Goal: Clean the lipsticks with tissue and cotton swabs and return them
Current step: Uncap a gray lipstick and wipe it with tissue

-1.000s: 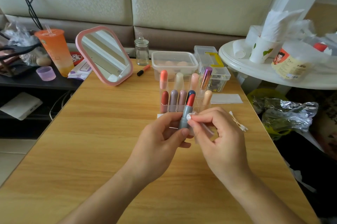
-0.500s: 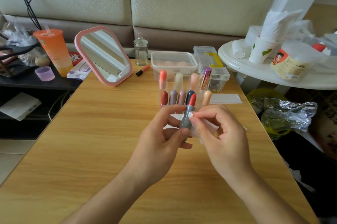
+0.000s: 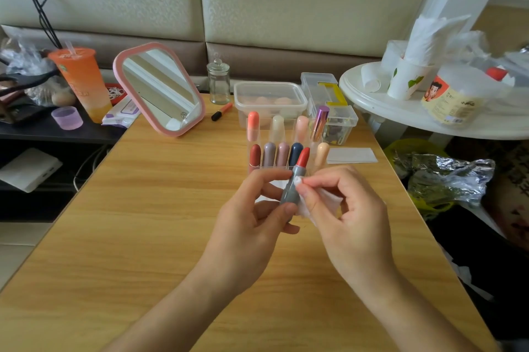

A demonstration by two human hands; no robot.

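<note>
Where the lipstick (image 3: 293,180) is: held above the table (image 3: 143,208), about midway across and nearer its far edge, just this side of the stand. I make out a grey tube with a bare red tip, tilted up and to the right.
Left hand (image 3: 252,217): grips the lower part of the tube, thumb on the near side and fingers curled behind.
Right hand (image 3: 352,217): pinches the tissue between thumb and forefinger and presses it on the tube just below the red tip; the other fingers are loosely curled.
Tissue (image 3: 329,198): white and crumpled, mostly bunched under the right fingers, with one corner touching the tube.
Stand (image 3: 264,137): clear, toward the table's far edge and right of centre, with two rows of upright sticks (image 3: 254,155).
White sheet (image 3: 351,155): flat, just right of the stand, near the right edge.
Box (image 3: 270,98): clear plastic, lid on, behind the stand at the far edge.
Jar (image 3: 219,82): glass, left of the box, with an orange pen (image 3: 221,115) lying in front of it.
Mirror (image 3: 161,91): pink-framed, leaning back, near the far left corner.
Cup (image 3: 83,82): orange, beyond the left edge on a dark shelf.
Side table (image 3: 400,111): round and white, off the far right corner.
</note>
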